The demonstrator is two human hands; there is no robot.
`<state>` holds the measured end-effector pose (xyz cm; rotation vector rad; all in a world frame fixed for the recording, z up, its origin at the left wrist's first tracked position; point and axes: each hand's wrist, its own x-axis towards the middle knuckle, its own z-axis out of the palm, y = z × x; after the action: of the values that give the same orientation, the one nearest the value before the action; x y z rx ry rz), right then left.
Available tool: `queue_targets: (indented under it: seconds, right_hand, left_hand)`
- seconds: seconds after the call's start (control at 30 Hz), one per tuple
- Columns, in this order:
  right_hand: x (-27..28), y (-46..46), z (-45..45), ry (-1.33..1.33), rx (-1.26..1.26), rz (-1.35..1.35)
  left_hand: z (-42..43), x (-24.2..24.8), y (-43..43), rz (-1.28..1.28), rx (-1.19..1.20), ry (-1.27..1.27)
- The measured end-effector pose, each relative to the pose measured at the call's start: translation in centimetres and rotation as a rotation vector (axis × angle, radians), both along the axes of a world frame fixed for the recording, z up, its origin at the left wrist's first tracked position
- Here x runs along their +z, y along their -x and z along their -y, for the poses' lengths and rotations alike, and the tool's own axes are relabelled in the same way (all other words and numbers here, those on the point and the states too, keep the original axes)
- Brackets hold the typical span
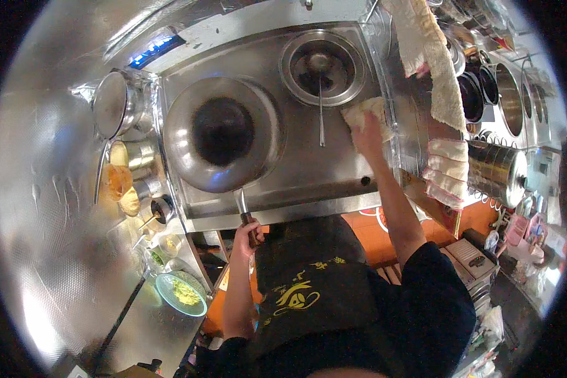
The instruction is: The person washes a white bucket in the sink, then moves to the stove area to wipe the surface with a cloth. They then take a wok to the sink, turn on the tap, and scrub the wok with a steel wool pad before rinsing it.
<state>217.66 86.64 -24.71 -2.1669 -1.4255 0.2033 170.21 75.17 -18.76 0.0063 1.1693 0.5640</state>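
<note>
A steel wok (pixel 223 132) with a darkened centre sits on the left of the steel stove top (pixel 307 156). My left hand (pixel 249 235) is closed around the wok's handle (pixel 246 217), near the front edge. At the back right, a round steel pot (pixel 290 71) is set into the top, with a metal ladle (pixel 321 113) resting in it, its handle pointing towards me. My right hand (pixel 369 134) lies on a pale folded cloth (pixel 366 111) right of the ladle; whether the fingers grip it is hard to tell.
Left of the stove stand a lidded pot (pixel 111 105), several seasoning containers (pixel 139 153) and a green basket (pixel 182 293) of shredded food. Cloths (pixel 446 172) hang at the right, near a large steel pot (pixel 498 172). A blue lit display (pixel 157 51) is at the back left.
</note>
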Motion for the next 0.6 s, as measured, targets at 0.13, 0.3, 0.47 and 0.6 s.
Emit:
queue_targets:
  seconds: [0.13,0.3,0.47,0.6]
  right_hand:
    - [-1.0,7.8,-3.3,0.279,-0.325,-1.741]
    - [-0.3,7.5,-5.8,0.084,-0.392,-2.057]
    - [5.5,2.2,-5.4,0.178,-0.245,-1.753]
    - [10.9,-1.7,-5.1,0.304,-0.265,-1.798]
  left_hand:
    - [0.6,-0.9,0.3,-0.033,0.027,-0.013]
    - [0.9,-1.4,0.8,-0.033,-0.016,-0.090]
    - [1.1,-1.4,1.0,-0.001,0.012,-0.081]
    - [0.8,-2.2,0.7,0.009,-0.063,-0.112]
